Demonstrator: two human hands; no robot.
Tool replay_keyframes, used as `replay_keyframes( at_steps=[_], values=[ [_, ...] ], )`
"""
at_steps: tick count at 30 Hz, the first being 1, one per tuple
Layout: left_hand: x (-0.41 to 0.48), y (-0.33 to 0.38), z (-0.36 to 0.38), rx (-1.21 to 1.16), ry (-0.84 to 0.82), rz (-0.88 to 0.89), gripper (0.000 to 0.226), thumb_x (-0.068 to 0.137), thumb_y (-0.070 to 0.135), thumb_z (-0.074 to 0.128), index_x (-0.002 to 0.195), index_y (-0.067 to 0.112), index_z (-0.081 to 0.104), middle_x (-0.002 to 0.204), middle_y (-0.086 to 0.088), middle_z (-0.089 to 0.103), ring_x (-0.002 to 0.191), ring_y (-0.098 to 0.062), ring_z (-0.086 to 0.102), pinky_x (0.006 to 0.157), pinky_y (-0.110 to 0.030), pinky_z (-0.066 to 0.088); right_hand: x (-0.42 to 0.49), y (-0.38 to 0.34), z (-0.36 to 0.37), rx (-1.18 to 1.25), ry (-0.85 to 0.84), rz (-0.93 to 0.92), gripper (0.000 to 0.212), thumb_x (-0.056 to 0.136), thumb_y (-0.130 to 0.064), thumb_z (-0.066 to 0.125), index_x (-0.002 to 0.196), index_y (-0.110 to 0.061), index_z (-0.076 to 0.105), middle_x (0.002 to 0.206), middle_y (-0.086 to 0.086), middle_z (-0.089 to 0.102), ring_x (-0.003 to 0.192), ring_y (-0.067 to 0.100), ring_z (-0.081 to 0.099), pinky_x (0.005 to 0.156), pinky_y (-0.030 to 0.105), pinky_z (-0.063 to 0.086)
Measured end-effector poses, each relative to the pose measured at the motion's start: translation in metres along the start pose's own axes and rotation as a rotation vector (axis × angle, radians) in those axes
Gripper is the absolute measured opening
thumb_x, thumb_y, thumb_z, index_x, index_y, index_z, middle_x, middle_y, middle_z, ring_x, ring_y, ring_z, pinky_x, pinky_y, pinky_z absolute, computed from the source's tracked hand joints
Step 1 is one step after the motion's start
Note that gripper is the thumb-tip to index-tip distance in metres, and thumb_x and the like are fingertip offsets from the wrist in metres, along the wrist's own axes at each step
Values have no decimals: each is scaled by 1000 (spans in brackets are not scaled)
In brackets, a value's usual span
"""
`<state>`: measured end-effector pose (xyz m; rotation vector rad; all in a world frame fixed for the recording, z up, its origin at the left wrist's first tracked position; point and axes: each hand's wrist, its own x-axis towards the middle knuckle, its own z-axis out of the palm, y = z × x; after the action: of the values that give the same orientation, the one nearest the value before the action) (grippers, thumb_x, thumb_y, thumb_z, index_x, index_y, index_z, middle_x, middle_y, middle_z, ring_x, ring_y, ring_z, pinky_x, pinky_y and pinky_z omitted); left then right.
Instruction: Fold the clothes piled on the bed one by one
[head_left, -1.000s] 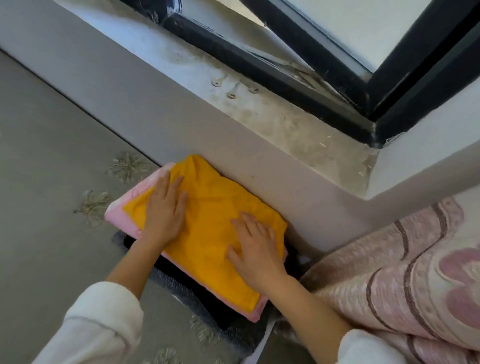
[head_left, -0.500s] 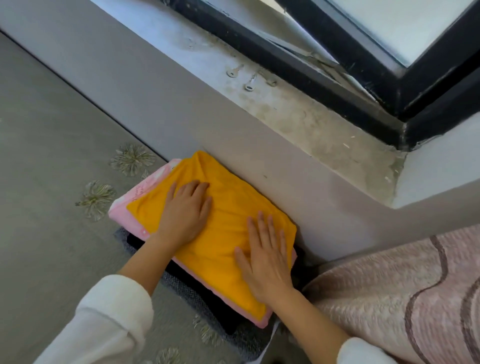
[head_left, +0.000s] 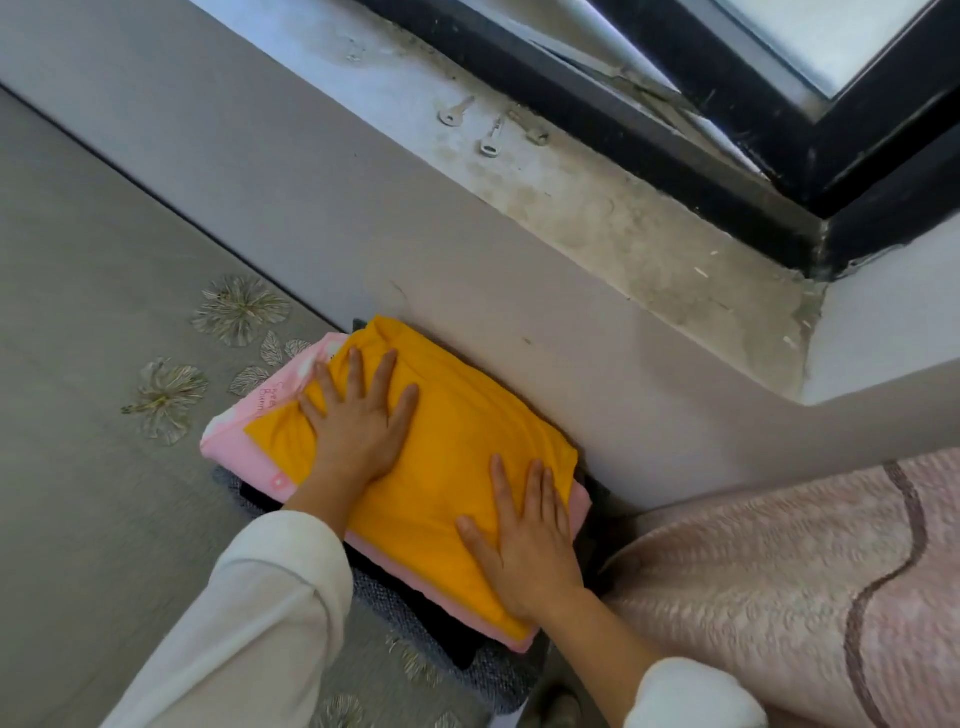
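Left hand (head_left: 358, 421) has slid toward the wall (head_left: 519, 322); it and right hand (head_left: 524, 551) lie flat, fingers spread, on the folded yellow garment (head_left: 457, 452), best pressed evenly outward.

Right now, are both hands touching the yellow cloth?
Touching. The head view shows the left hand and the right hand pressed flat, fingers spread, on top of the yellow cloth.

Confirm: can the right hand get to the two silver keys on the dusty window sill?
Probably yes. The right hand lies flat on the folded yellow garment, holding nothing, and only bare grey wall stands between it and the two silver keys on the dusty window sill.
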<state>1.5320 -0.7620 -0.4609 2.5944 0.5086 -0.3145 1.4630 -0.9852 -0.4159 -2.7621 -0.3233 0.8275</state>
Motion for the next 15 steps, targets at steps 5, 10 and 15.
replay_keyframes(
  at_steps=[5, 10, 15],
  values=[
    [-7, 1, -3, 14, 10, 18, 70, 85, 74, 6, 148, 46, -8, 161, 2, -13, 144, -30, -23, 110, -59, -16, -2, -2, -1, -52, -83, 34, 82, 77, -81, 1, 129, -39, -46, 154, 15, -32, 144, 30, -26, 114, 42, -16],
    [-32, 19, -9, 42, 156, 61, 73, 90, 66, 5, 153, 31, -5, 161, -1, -11, 145, -23, -21, 114, -49, -13, -5, 3, -13, -10, -123, 36, 81, 86, -78, 12, 138, -39, -37, 157, 15, -24, 146, 31, -17, 116, 46, -10],
    [-95, 33, -3, 31, 185, 57, 74, 91, 67, 0, 153, 27, 4, 161, -4, -6, 147, -22, -14, 115, -46, -11, -21, -5, -31, 236, 42, 10, 73, 95, -52, 41, 153, -23, 7, 160, 6, 10, 145, 25, 14, 117, 42, 17]
  ],
)
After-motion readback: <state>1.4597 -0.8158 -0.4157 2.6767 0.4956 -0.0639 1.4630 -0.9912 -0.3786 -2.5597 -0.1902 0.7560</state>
